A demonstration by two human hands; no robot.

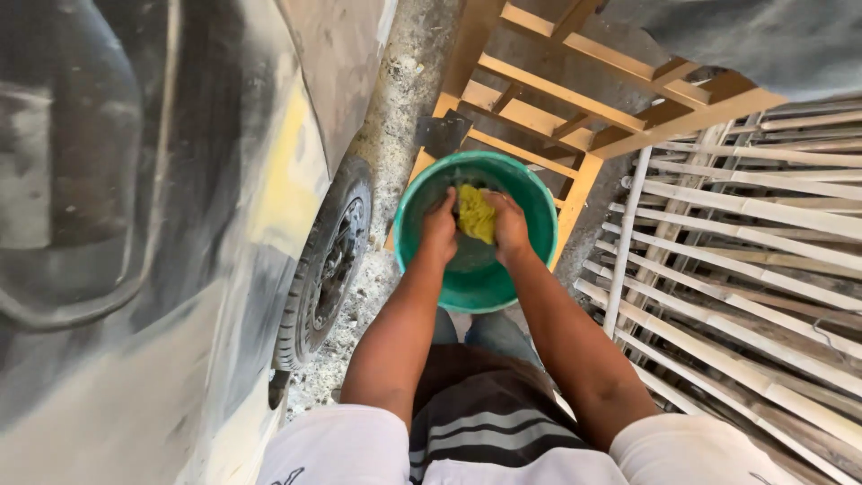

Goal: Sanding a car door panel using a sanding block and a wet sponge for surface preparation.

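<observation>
A green plastic basin with water in it sits on the ground below me. Both my hands reach down into it. My left hand and my right hand together grip a yellow cloth, bunched between them just above the water. The fingers of both hands are closed on the cloth.
A sanded car body with grey and yellow patches fills the left side, its wheel close to the basin. A wooden frame lies behind the basin. Pale wooden slats are stacked on the right. The ground is rough concrete.
</observation>
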